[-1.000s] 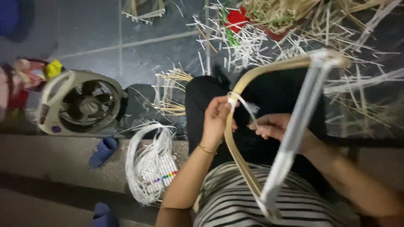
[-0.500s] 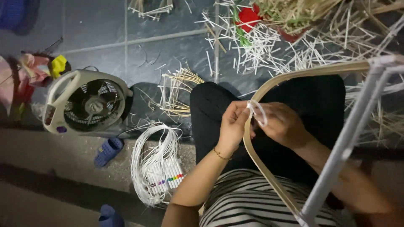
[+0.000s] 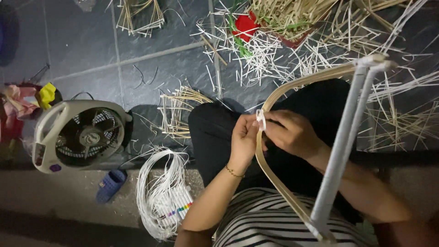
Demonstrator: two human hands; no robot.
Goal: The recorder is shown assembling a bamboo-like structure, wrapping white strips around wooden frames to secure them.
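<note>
Beside white fan (image 3: 82, 136): blue slipper (image 3: 111, 185), white cord coil (image 3: 160, 194). Tan bent strip (image 3: 279, 183); black-and-white striped shirt (image 3: 270, 224); grey tiles (image 3: 91, 50).

This looks like a home craft workspace set up on the ground, a place for weaving or frame-making by hand. The dark tiled floor (image 3: 91, 50) is littered with cut white strips (image 3: 274, 59) and bundles of bamboo splints (image 3: 180, 110). A coil of white cord (image 3: 160, 196) lies by a concrete step (image 3: 59, 201), beside a small floor fan (image 3: 80, 135) and a blue slipper (image 3: 109, 185).
</note>
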